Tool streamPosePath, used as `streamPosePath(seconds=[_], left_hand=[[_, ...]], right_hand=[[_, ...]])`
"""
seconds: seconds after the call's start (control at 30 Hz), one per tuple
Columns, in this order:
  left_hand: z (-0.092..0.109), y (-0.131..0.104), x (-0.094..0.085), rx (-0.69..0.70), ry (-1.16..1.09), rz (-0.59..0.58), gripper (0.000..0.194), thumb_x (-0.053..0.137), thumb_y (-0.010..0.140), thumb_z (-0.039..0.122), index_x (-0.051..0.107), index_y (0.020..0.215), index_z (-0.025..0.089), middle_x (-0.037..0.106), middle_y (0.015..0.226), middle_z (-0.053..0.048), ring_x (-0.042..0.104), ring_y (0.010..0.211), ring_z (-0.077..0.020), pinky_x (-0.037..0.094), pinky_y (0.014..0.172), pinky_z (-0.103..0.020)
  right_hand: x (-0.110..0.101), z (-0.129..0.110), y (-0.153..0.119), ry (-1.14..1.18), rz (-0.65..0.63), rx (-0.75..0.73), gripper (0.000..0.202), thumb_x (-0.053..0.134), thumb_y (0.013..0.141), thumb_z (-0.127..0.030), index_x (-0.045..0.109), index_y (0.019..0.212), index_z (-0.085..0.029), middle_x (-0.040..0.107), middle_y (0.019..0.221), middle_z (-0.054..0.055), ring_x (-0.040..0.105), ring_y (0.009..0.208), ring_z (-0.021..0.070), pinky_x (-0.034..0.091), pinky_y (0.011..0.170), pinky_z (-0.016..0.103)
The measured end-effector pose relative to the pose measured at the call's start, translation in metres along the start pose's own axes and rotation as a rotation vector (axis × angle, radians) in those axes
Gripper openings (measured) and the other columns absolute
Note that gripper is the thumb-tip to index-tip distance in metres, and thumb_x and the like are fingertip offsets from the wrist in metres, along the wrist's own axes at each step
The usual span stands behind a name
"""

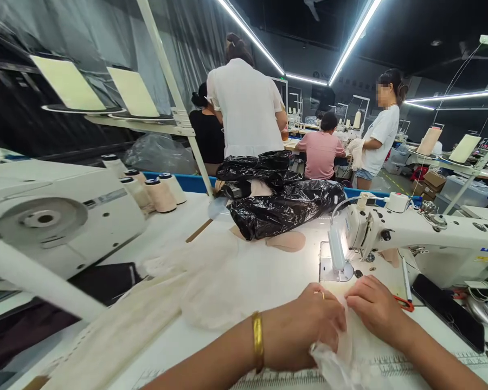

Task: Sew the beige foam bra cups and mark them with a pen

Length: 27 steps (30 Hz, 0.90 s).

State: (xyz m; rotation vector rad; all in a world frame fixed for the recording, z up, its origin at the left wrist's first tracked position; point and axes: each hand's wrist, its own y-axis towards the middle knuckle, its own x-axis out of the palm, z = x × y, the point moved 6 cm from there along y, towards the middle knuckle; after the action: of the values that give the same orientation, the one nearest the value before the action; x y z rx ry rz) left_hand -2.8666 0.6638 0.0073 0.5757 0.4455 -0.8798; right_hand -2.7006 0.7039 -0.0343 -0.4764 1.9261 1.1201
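Just on the near side of the white industrial sewing machine (pixel 406 235), the thin cream cloth (pixel 346 342) looks soft, slightly sheer and gathered into creases between the two hands. The left hand (pixel 309 326), with a gold bangle (pixel 257 341) at its wrist, has its fingers curled down and pinching the cloth, while the right hand (pixel 376 307) has its fingertips bunched together at the cloth's edge, though whether they grip it I cannot tell. Left of the sewing machine lie pale fabric pieces (pixel 211 287) and a glossy black plastic bag (pixel 288 208).
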Motion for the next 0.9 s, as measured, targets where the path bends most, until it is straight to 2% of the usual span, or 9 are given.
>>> streamPosePath(seconds=[0.1,0.2,0.27,0.33,0.43,0.6,0.9], left_hand=[[-0.029,0.018,-0.006,0.026,0.320,-0.066,0.020,0.063,0.059,0.000,0.065,0.062,0.020,0.074,0.108,-0.007,0.066,0.099,-0.0300,0.032,0.105,-0.054],[-0.052,0.024,-0.009,-0.014,0.344,-0.096,0.024,0.063,0.055,0.001,0.068,0.066,0.021,0.073,0.108,-0.004,0.066,0.090,-0.0253,0.035,0.103,-0.051],[-0.057,0.023,-0.010,-0.040,0.367,-0.077,0.026,0.064,0.054,0.003,0.072,0.070,0.023,0.071,0.109,-0.003,0.065,0.090,-0.0246,0.037,0.103,-0.048],[-0.057,0.020,-0.009,-0.042,0.423,-0.056,0.028,0.064,0.055,0.004,0.073,0.072,0.023,0.071,0.109,-0.003,0.064,0.088,-0.0233,0.038,0.102,-0.047],[-0.054,0.020,-0.007,-0.021,0.488,-0.037,0.027,0.064,0.057,0.003,0.074,0.073,0.023,0.070,0.110,-0.004,0.062,0.082,-0.0202,0.039,0.099,-0.047],[-0.051,0.025,-0.008,0.018,0.492,0.017,0.024,0.060,0.055,0.001,0.069,0.066,0.020,0.070,0.108,-0.005,0.060,0.073,-0.0172,0.039,0.088,-0.042],[-0.049,0.028,-0.010,0.024,0.539,0.052,0.021,0.056,0.057,0.002,0.064,0.066,0.019,0.072,0.104,-0.005,0.063,0.075,-0.0191,0.037,0.085,-0.040]], right_hand=[[0.008,0.014,0.019,-0.131,-0.081,-0.098,0.034,0.045,0.102,-0.011,0.072,0.088,-0.027,0.073,0.088,0.003,0.058,0.084,0.0205,0.042,0.074,0.034],[0.008,0.021,0.020,-0.104,-0.067,-0.066,0.039,0.042,0.099,-0.004,0.072,0.092,-0.028,0.074,0.092,0.003,0.060,0.088,0.0201,0.042,0.072,0.032],[0.007,0.020,0.015,-0.071,-0.089,-0.038,0.042,0.042,0.097,-0.002,0.073,0.103,-0.030,0.076,0.100,0.002,0.062,0.092,0.0205,0.043,0.073,0.032],[0.005,0.018,0.010,-0.051,-0.126,-0.010,0.045,0.043,0.095,-0.001,0.073,0.110,-0.032,0.077,0.105,0.001,0.063,0.095,0.0213,0.044,0.075,0.034],[0.004,0.019,0.008,-0.049,-0.149,0.043,0.042,0.045,0.095,-0.004,0.074,0.109,-0.032,0.077,0.104,0.003,0.064,0.094,0.0224,0.044,0.073,0.034],[0.003,0.028,0.011,-0.001,-0.096,0.121,0.033,0.050,0.097,-0.012,0.075,0.105,-0.033,0.075,0.093,0.003,0.063,0.086,0.0230,0.047,0.075,0.034],[0.007,0.036,0.007,-0.172,-0.044,0.134,0.035,0.050,0.092,-0.007,0.073,0.102,-0.032,0.070,0.084,0.003,0.059,0.086,0.0242,0.042,0.075,0.034]])
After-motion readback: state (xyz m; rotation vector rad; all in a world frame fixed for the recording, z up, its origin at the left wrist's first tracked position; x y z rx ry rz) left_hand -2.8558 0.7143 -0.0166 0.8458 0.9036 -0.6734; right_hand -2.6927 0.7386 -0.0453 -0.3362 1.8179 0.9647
